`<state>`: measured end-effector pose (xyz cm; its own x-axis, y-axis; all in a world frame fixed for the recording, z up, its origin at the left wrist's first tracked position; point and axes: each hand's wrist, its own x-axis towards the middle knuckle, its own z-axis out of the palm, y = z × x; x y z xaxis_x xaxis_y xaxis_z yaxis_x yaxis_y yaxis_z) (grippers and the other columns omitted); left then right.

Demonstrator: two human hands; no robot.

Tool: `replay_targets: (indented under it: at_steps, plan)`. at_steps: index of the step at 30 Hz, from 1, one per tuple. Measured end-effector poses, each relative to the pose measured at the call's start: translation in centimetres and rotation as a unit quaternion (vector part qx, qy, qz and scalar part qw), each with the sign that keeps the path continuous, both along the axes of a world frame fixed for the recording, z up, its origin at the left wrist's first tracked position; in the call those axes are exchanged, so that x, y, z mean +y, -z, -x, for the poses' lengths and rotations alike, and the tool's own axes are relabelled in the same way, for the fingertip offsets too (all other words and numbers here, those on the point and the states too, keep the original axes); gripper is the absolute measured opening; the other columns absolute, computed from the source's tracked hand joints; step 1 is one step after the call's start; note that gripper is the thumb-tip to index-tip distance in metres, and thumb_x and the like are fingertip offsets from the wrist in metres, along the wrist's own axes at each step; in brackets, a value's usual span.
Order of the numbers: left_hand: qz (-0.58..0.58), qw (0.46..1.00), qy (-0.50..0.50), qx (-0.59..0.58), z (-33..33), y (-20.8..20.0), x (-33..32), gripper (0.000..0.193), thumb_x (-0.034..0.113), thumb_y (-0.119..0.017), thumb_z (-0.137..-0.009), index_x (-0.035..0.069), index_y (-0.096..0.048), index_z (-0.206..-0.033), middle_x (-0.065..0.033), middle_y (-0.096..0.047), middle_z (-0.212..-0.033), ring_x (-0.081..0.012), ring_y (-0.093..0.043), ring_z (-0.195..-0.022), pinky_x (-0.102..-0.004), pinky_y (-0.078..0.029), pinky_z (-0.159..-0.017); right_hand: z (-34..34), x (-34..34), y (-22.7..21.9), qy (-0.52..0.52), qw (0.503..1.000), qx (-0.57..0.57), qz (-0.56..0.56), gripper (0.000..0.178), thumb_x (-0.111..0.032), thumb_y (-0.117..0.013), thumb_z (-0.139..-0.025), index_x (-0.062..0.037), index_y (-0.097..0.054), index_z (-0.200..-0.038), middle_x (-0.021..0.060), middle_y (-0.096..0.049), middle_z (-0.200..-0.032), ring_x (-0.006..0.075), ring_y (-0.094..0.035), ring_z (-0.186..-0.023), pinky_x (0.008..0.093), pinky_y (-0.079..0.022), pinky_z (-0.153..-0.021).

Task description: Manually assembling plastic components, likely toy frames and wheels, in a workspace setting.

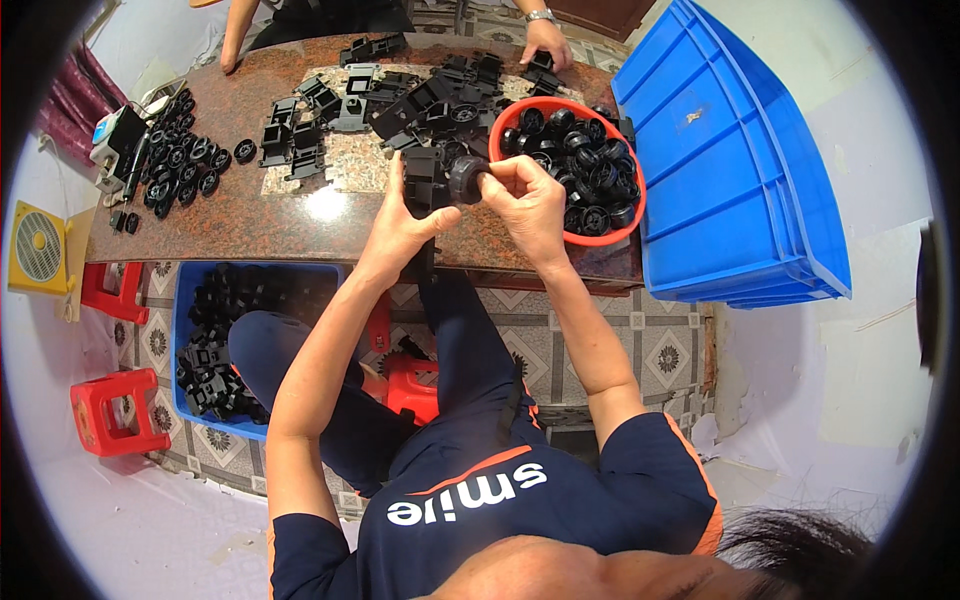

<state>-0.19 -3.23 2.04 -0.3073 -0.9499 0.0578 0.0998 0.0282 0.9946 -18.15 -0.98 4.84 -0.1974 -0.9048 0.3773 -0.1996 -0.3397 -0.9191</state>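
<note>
Above the table's near edge, my left hand [402,232] grips a black plastic housing [424,170], the thumb along its near side. My right hand [530,207] pinches a black wheel [465,180] between thumb and fingers, against the right side of the housing. Whether the two parts are joined cannot be made out. Just right of my right hand stands an orange-red basin [604,240] heaped with black wheels [592,165]. Past my hands, loose black housings [408,108] lie in a spread pile on the stone table [330,235].
Black wheels [188,172] lie at the table's left, beside a boxy device [118,140]. A large blue crate [720,160] stands right. Below the table, a blue bin [182,300] holds black parts. Red stools [118,412] stand around. Across the table, another person's hand [547,45] touches parts.
</note>
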Motion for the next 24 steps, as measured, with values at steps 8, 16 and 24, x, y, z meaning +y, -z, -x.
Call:
replay_targets:
  at_steps: [8, 16, 24]
  plan:
    - [0.013, 1.0, 0.0, -0.029, 0.0, -0.1, 0.2, 0.126, 0.045, -0.085, -0.071, 0.0, -0.002, -0.154, -0.0203, -0.04, -0.144, -0.0268, -0.046, -0.129, -0.0342, -0.038, -0.106, -1.6, 0.1, -0.4, 0.017, 0.992, 0.121, 0.042, 0.01, -0.003, -0.073, -0.078, 0.0018, -0.065, -0.08, 0.0033, -0.065, -0.071, 0.0084, -0.063, -0.06, 0.0232, -0.051, -0.056]
    - [0.04, 0.995, 0.09, 0.011, -0.1, -0.5, 0.9, 0.09, 0.034, -0.069, -0.088, 0.001, -0.016, -0.154, -0.0139, -0.039, -0.144, -0.0196, -0.044, -0.127, -0.03, -0.038, -0.103, 0.1, -1.2, 0.7, -0.314, 0.938, -0.093, -0.115, 0.067, -0.009, -0.06, -0.081, -0.0009, -0.04, -0.145, 0.009, -0.043, -0.144, 0.017, -0.05, -0.123, 0.0325, -0.042, -0.103]
    - [-0.016, 0.996, 0.068, 0.051, 0.9, 0.9, 1.7, 0.083, 0.026, -0.067, -0.089, 0.0, -0.02, -0.152, -0.0126, -0.045, -0.135, -0.0183, -0.047, -0.121, -0.0305, -0.038, -0.103, 0.2, -0.6, 0.5, -0.272, 0.941, -0.16, -0.122, 0.055, -0.006, -0.063, -0.082, 0.0014, -0.052, -0.135, 0.0085, -0.063, -0.118, 0.0144, -0.06, -0.106, 0.0296, -0.049, -0.094]
